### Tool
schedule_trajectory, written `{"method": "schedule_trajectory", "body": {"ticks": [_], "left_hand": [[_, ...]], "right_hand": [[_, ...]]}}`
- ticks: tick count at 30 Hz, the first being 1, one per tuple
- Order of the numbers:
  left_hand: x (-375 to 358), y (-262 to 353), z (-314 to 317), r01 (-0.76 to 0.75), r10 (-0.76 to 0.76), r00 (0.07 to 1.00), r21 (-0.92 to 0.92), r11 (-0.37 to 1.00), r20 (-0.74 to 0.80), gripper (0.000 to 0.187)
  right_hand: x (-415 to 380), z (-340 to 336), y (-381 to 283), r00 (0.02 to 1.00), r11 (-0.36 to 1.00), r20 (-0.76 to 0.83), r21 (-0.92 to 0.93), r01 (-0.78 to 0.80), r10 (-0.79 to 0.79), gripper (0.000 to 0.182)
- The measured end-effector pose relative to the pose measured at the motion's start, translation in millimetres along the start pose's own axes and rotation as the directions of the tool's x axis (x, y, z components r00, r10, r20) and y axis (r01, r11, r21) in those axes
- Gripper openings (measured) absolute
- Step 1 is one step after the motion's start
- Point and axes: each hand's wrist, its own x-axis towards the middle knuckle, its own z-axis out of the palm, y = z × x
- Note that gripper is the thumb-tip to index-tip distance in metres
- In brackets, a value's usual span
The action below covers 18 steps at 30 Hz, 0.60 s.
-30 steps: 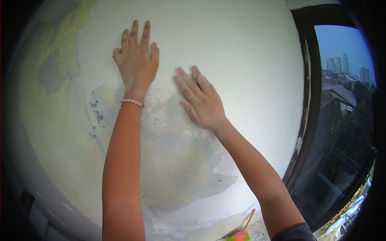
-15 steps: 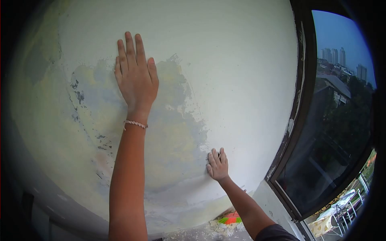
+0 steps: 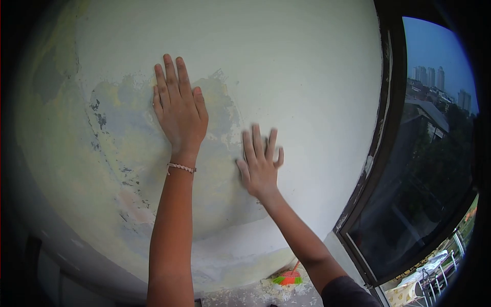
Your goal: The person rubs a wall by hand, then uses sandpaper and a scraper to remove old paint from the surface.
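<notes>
My left hand (image 3: 181,110) lies on the wall (image 3: 317,92), its fingers pointing up and slightly apart, over the upper part of a patchy grey-yellow area (image 3: 220,179). A braided bracelet (image 3: 181,167) circles the left wrist. Lower and to the right, my right hand (image 3: 261,163) is at the right edge of that patch, fingers spread against the white surface, slightly blurred. Neither hand shows anything held. Whether the right palm touches the wall cannot be told. Dark flaked spots (image 3: 99,120) mark the wall left of the left hand.
A dark-framed window (image 3: 424,169) stands at the right, with buildings (image 3: 429,77) beyond the glass. An orange and green broom head (image 3: 289,278) rests on the debris-covered floor (image 3: 245,297). A metal rack with cloth (image 3: 429,271) is outside at the lower right.
My right hand has moved up and slightly left along the wall, and its fingers have spread wider. My left hand sits a little lower and farther right in view.
</notes>
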Motion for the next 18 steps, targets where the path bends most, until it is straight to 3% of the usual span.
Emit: {"method": "schedule_trajectory", "body": {"ticks": [4,7,13,18], "left_hand": [[-9,5,-3,-0.001,0.002,0.999,-0.030,1.000,0.032,0.063],[-24,9,-9,0.016,-0.016,0.998,0.001,1.000,0.064,0.062],[-86,1,-18,0.041,-0.044,0.992,0.033,0.999,0.121,0.061],[-142,-6,-29,0.050,-0.059,0.970,0.045,0.998,0.237,0.063]], "right_hand": [[121,-42,-23,0.961,0.986,-0.226,0.007,0.166,-0.160,0.062],[143,-40,-25,0.939,0.982,-0.294,-0.004,0.188,-0.181,0.060],[51,-19,3,0.975,0.974,-0.074,0.075,0.214,-0.209,0.060],[-110,24,63,0.932,0.976,0.291,0.080,0.202,-0.217,0.061]]}}
